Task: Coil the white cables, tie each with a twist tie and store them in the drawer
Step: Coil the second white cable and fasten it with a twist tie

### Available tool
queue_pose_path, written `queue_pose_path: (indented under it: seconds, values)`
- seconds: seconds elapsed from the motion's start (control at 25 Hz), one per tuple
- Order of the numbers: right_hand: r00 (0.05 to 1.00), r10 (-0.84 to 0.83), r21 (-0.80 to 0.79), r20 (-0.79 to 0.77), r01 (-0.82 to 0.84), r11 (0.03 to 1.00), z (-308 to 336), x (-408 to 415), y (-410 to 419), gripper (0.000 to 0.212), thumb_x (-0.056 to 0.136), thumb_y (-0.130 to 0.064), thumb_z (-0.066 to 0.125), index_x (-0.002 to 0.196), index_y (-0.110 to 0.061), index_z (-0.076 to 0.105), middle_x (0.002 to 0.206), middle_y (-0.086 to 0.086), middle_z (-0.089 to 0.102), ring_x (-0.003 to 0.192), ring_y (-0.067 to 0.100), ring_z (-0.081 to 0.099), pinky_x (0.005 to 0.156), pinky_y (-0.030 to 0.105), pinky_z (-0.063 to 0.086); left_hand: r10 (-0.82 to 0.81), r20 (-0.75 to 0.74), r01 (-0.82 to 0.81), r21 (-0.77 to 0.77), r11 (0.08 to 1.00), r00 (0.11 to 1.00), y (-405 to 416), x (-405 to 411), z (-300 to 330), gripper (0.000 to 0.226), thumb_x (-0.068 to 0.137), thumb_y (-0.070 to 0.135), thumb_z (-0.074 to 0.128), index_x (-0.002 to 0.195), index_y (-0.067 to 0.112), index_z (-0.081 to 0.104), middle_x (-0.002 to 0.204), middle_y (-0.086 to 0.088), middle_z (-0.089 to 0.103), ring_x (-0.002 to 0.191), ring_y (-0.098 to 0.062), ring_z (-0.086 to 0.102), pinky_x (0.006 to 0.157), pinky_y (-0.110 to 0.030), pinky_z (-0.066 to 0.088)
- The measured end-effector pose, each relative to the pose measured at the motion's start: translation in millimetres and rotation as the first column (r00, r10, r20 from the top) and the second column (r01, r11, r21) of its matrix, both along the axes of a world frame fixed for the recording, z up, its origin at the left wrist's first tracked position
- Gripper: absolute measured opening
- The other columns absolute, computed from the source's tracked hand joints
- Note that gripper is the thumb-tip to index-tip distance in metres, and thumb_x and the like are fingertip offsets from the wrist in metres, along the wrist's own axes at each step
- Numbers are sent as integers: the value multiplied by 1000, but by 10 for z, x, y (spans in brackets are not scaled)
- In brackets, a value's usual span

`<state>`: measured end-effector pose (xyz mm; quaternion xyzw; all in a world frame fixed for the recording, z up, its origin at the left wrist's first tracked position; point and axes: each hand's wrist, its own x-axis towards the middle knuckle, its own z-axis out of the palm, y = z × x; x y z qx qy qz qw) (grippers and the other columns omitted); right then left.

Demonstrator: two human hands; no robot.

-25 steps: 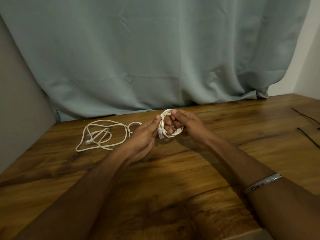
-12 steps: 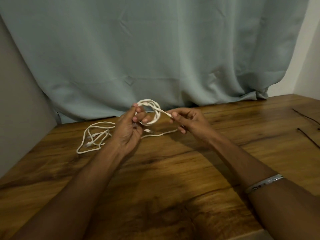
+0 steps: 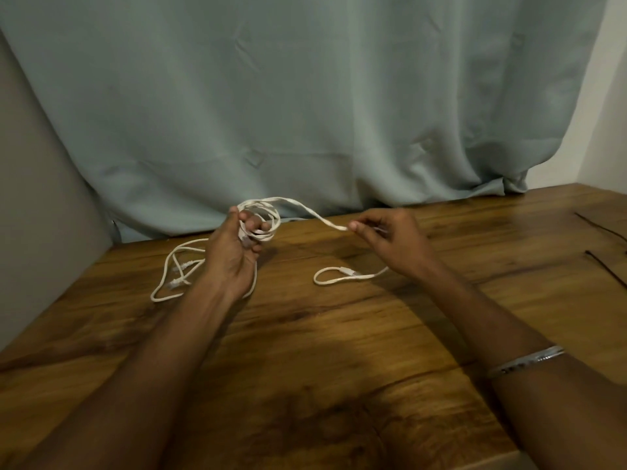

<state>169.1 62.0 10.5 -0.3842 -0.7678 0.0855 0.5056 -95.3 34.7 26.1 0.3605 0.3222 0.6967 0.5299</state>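
Head view looks down on the left hand (image 3: 234, 252) raised above the wooden table (image 3: 339, 351), fingers curled through a small coil of white cable (image 3: 259, 220) that it grips. From that coil a strand runs out to the right hand (image 3: 390, 244), which pinches it between thumb and fingertips, and the cable's free end drops below that pinch into a small loop lying on the table. A second white cable (image 3: 176, 273) lies loose on the wood just behind the left wrist, and dark twist ties (image 3: 607, 269) lie well off beyond the right hand, near the table's edge.
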Motion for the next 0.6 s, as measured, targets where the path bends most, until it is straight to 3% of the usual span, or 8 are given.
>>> queue_pose_path:
  seconds: [0.12, 0.24, 0.32, 0.44, 0.52, 0.6]
  values:
    - [903, -112, 159, 415, 49, 986, 64, -117, -150, 21, 98, -39, 62, 100, -26, 78, 90, -3, 78, 79, 20, 71, 64, 36, 51, 77, -72, -77, -3, 997, 994, -24, 71, -26, 33, 111, 33, 31, 83, 22, 47, 80, -1, 79, 73, -14, 75, 51, -17, 47]
    - [757, -137, 256, 639, -42, 966, 60, -338, -298, 16, 98, -38, 62, 98, -29, 75, 97, -4, 77, 85, 25, 70, 61, 30, 34, 60, -192, -44, 86, 995, 980, -7, 191, -115, 33, 110, 30, 34, 84, 17, 50, 94, -15, 79, 87, -29, 76, 85, -39, 60]
    - [731, -117, 271, 672, -96, 958, 26, -452, -364, 14, 98, -38, 63, 103, -29, 74, 105, -3, 76, 91, 26, 71, 63, 29, 32, 33, -338, 5, 111, 994, 941, -8, 298, -207, 41, 110, 30, 37, 81, 19, 63, 96, -18, 78, 91, -35, 72, 93, -52, 54]
    - [740, -70, 234, 669, -120, 965, -13, -506, -358, 25, 100, -40, 60, 120, -30, 70, 119, -4, 75, 97, 25, 71, 65, 31, 42, 12, -495, 60, 130, 990, 869, -62, 434, -274, 57, 109, 29, 39, 66, 30, 76, 83, -8, 78, 85, -34, 67, 87, -49, 52]
    - [790, -29, 177, 612, -101, 979, -16, -462, -311, 22, 101, -41, 56, 112, -29, 71, 107, -4, 76, 90, 25, 70, 63, 32, 41, 62, -470, 11, 150, 989, 881, -56, 428, -256, 58, 109, 27, 40, 62, 30, 74, 71, -1, 74, 77, -28, 62, 82, -42, 49]
    - [898, -48, 117, 437, -4, 993, -8, -344, -227, 27, 101, -44, 52, 99, -26, 72, 91, 0, 76, 82, 27, 69, 63, 36, 45, 140, -392, -83, 160, 984, 909, 13, 348, -232, 52, 109, 28, 41, 65, 24, 69, 64, 2, 69, 70, -22, 59, 76, -37, 47]
